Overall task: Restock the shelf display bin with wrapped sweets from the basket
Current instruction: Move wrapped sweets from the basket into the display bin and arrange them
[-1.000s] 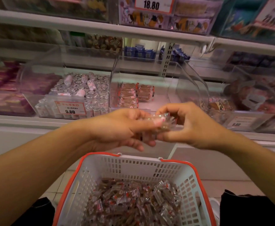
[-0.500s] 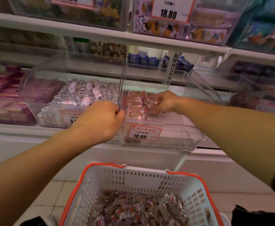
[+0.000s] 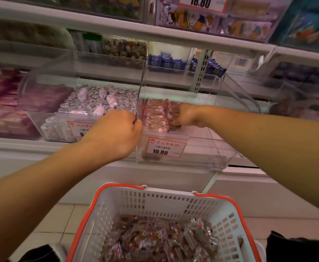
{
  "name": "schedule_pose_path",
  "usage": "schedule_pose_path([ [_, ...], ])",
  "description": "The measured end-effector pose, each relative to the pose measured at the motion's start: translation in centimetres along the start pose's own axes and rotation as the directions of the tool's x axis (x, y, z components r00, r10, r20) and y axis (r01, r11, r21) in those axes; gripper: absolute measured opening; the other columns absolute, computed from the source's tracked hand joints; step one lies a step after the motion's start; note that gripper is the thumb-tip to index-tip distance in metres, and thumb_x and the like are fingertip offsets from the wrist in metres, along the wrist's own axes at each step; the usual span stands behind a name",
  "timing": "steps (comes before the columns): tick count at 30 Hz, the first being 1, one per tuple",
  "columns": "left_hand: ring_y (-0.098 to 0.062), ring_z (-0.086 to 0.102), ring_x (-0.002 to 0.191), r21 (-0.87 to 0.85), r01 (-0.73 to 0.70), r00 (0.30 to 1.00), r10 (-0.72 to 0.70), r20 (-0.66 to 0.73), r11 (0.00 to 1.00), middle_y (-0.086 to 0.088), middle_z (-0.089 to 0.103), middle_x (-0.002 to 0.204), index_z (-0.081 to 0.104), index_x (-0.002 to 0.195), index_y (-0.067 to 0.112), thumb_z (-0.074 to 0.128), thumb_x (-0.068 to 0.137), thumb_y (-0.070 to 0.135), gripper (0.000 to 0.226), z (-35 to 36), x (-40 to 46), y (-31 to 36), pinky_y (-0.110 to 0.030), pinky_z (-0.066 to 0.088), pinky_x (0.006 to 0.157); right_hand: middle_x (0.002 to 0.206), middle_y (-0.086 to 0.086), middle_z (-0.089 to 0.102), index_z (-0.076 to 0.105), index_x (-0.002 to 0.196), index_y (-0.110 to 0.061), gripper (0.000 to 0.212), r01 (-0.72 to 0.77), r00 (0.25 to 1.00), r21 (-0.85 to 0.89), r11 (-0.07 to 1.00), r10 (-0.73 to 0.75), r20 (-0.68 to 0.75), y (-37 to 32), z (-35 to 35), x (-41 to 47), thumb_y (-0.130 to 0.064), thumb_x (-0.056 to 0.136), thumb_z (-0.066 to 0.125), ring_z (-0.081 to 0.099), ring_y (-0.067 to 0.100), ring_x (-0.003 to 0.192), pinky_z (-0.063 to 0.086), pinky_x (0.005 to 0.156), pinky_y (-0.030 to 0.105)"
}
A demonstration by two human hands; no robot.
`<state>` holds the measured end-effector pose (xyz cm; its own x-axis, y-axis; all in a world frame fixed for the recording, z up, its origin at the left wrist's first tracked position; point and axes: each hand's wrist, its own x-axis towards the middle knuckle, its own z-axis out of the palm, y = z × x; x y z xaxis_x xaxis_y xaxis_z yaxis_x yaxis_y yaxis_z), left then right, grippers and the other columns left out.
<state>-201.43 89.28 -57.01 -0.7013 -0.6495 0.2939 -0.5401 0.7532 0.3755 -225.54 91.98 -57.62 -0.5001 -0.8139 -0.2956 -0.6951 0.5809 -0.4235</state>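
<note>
Right at the bottom of the frame we've got the white basket (image 3: 154,203) with the orange rim, and there's a loose heap of wrapped sweets (image 3: 158,239) sitting in the bottom of it. Dark shoes peek in at both lower corners, over a pale tiled floor (image 3: 64,220).

Moving up, both our arms reach in from the sides toward the middle of the frame. Our left hand (image 3: 115,135) has its fingers curled round the front left corner of the clear display bin (image 3: 202,156), right at the edge of its wall. Our right hand (image 3: 188,115) is inside that bin, fingers bent down onto the reddish wrapped sweets stacked there (image 3: 154,118); we can't really tell if it's pinching one or just pressing on them. The bin has a price tag reading 10.80 (image 3: 163,148) on its front, and the stack only fills its left part.

Just left of it, another clear bin (image 3: 50,127) is packed with silvery wrapped pieces. Further up, blue packets (image 3: 166,61) sit at the back, and an 18.80 tag (image 3: 202,2) is at the top centre.
</note>
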Motion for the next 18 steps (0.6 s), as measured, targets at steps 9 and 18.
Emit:
schedule_pose_path([
  [9, -0.016, 0.045, 0.052, -0.033, -0.087, 0.916, 0.067, -0.396, 0.996, 0.005, 0.048, 0.055, 0.042, 0.069, 0.024, 0.053, 0.091, 0.041, 0.030, -1.4, -1.3, 1.3, -0.038, 0.045, 0.066, 0.140, 0.012, 0.054, 0.047, 0.142, -0.009, 0.061, 0.134, 0.906, -0.212, 0.968, -0.206, -0.370, -0.5, -3.1, -5.1, -0.024, 0.089, 0.072, 0.053, 0.029, 0.125, 0.043, 0.104, 0.036],
  [18, -0.028, 0.061, 0.069, 0.142, -0.463, 0.850, 0.393, 0.351, 0.875, 0.000, 0.059, 0.069, 0.044, 0.065, 0.023, 0.057, 0.080, 0.033, 0.022, 8.0, -7.7, 1.3, -0.034, 0.047, 0.059, 0.081, -0.005, 0.064, 0.065, 0.091, -0.024, 0.012, 0.422, 0.747, -0.060, 0.905, -0.384, -0.543, 8.6, 16.7, -15.7, -0.033, 0.094, 0.057, 0.061, 0.017, 0.075, 0.045, 0.065, 0.030],
])
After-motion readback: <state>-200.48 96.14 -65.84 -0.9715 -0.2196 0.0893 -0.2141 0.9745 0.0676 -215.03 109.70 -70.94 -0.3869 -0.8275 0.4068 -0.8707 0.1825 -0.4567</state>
